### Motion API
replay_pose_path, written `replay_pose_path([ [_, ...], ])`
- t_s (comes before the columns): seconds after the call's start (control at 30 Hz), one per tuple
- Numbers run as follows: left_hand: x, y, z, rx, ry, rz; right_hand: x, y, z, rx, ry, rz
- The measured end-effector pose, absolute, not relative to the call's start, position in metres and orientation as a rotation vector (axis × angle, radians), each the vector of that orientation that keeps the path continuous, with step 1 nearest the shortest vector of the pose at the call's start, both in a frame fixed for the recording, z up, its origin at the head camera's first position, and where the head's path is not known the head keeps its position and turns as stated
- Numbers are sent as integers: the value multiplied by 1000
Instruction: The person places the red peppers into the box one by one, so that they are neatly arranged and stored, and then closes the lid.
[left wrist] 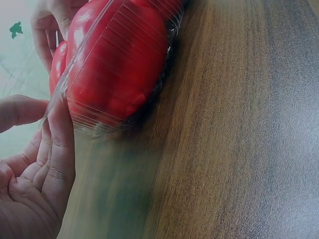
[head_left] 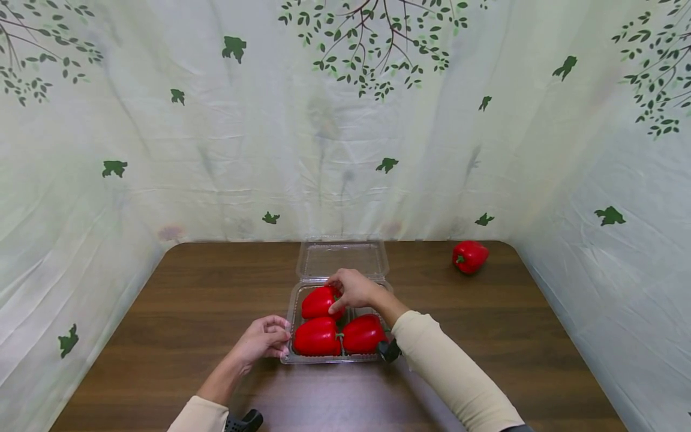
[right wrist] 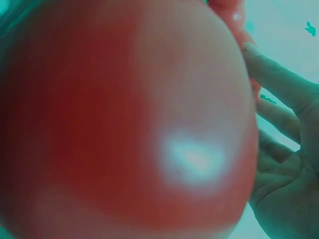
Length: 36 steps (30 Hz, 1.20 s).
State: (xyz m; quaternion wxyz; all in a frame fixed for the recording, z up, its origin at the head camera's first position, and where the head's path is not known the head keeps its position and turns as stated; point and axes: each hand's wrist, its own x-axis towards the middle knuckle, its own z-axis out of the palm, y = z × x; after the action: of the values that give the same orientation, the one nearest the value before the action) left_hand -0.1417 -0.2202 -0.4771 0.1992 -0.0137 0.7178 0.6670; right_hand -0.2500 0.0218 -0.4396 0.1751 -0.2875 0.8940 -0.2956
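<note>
A clear plastic clamshell box (head_left: 329, 360) stands on the table with its lid (head_left: 342, 261) folded back. Two red bell peppers lie in its front part, one on the left (head_left: 315, 337) and one on the right (head_left: 363, 334). My right hand (head_left: 356, 291) grips a third red bell pepper (head_left: 317, 302) in the back left of the box, thumb and fingers around its stem end. At the box's left side, my left hand (head_left: 261, 339) pinches the rim (left wrist: 62, 84) between thumb and fingers. One near pepper (right wrist: 124, 119) fills most of the right wrist view.
Another red bell pepper (head_left: 469, 257) lies at the back right of the brown wooden table (head_left: 227, 276). A pale curtain (head_left: 259, 138) with leaf prints hangs behind the table and along both sides.
</note>
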Motion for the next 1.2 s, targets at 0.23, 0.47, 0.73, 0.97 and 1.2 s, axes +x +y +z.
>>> replay_pose_path([
  [0.23,-142,-219,-477,-41,2011,1869,-249,22,-439,-828,2549,-840],
  [0.47,-141,-220,-476,-50,2018,1867,-248,22,-438,-796,2542,-845],
  [0.73,-141,-220,-476,-37,2024,1857,-249,24,-437,-796,2524,-839],
  [0.97,-141,-220,-475,-49,2027,1852,-249,31,-432,-821,2518,-837],
  [1.2,-141,-220,-476,-40,2014,1864,-259,56,-431,-806,2512,-958],
])
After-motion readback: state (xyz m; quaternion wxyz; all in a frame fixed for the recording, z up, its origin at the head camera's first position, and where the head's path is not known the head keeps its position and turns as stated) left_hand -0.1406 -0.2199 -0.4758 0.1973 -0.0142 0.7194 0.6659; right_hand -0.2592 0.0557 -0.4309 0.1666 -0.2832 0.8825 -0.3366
